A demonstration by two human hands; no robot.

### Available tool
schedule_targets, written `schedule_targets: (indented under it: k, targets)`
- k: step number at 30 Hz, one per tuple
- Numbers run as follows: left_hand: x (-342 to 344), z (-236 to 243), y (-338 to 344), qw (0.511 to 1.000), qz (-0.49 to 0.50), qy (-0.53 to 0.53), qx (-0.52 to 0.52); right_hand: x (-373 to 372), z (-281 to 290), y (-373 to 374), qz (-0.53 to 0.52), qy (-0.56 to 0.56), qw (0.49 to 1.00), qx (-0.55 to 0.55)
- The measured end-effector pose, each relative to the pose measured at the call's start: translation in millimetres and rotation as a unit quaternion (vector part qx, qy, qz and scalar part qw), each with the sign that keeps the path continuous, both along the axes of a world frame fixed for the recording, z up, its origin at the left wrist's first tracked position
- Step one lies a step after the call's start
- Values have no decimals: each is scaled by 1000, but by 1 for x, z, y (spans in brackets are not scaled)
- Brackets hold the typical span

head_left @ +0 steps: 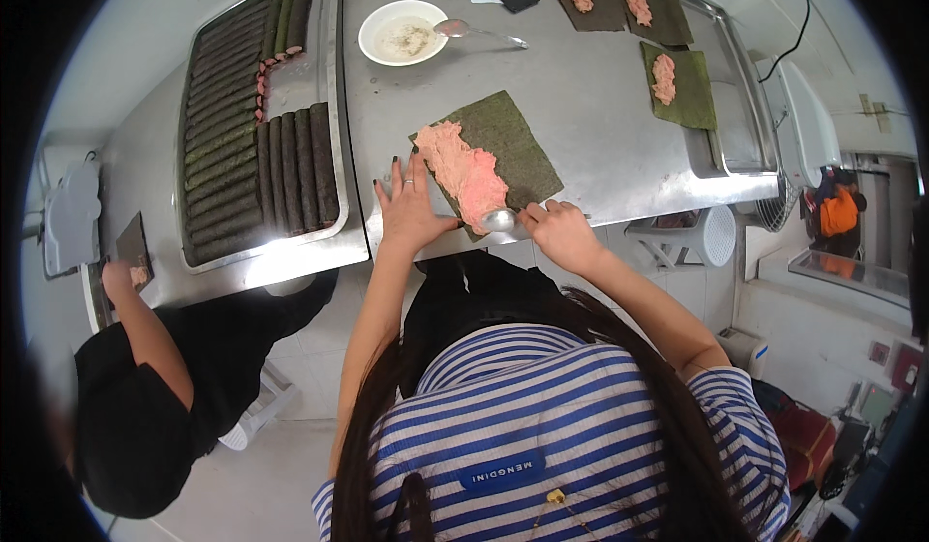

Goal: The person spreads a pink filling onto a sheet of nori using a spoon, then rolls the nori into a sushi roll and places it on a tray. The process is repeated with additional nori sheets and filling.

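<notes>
A dark green seaweed sheet (518, 140) lies on the metal table in front of me, turned at an angle. Pink minced filling (464, 169) covers a band along its left side, thicker and brighter toward the near end. My right hand (561, 236) is closed on a metal spoon (498, 221), whose bowl touches the near end of the filling. At the sheet's left edge my left hand (410, 211) rests with spread fingers, thumb and fingertips by the seaweed. The spoon's handle is mostly hidden in my right hand.
A metal tray (341, 145) on the left holds many dark seaweed rolls (218, 126). Beyond my sheet stands a white bowl (404, 34) of liquid with a second spoon (479, 33). Several filled sheets (677, 87) lie far right near another tray (764, 126). A co-worker (145, 387) works at left.
</notes>
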State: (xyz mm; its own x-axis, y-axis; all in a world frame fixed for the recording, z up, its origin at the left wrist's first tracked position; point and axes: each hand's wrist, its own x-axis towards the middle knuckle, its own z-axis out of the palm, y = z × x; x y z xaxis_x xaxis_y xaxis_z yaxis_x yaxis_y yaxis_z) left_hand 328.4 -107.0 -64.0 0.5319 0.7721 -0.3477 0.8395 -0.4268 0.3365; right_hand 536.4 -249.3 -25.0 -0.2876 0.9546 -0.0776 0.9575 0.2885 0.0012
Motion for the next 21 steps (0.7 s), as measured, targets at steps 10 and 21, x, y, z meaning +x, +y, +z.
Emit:
schedule_targets:
  k: [10,21]
  targets:
    - [-3,-5,0,1000,7,1,14,46,15,11,54,104,991,68]
    - [-2,-5,-3,999,26,-47,6,28,-27,67,120,83,987,68]
